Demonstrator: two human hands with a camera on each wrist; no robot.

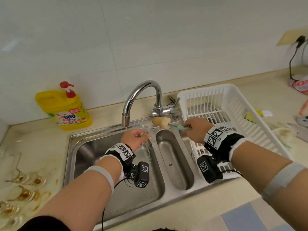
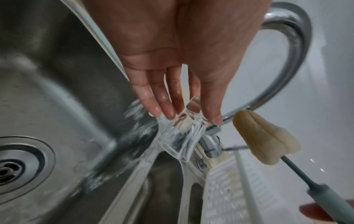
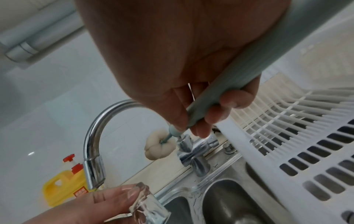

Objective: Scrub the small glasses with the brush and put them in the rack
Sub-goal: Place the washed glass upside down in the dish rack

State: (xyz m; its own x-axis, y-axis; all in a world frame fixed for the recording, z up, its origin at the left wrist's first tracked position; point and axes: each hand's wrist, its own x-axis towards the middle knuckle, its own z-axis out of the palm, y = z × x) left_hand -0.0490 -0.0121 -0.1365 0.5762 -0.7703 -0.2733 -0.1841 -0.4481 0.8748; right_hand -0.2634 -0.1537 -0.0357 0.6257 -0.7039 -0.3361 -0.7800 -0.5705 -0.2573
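My left hand (image 1: 135, 138) pinches a small clear glass (image 2: 180, 133) by its base under the faucet spout (image 1: 125, 118), mouth tilted down over the left sink basin (image 1: 93, 157). Water spills off the glass (image 3: 147, 203). My right hand (image 1: 196, 130) grips the pale green handle of a sponge brush (image 1: 161, 122), whose beige head (image 2: 266, 139) hangs in the air by the tap body, apart from the glass. The white plastic rack (image 1: 233, 117) sits over the right basin, right beside my right hand. Several more small glasses (image 1: 21, 180) with brown residue stand on the counter at the left.
A yellow detergent bottle (image 1: 66, 110) with a red pump stands behind the sink at the left. A narrow middle basin (image 1: 173, 157) lies between the two hands. Clutter and a black cable (image 1: 291, 64) lie on the counter at the right.
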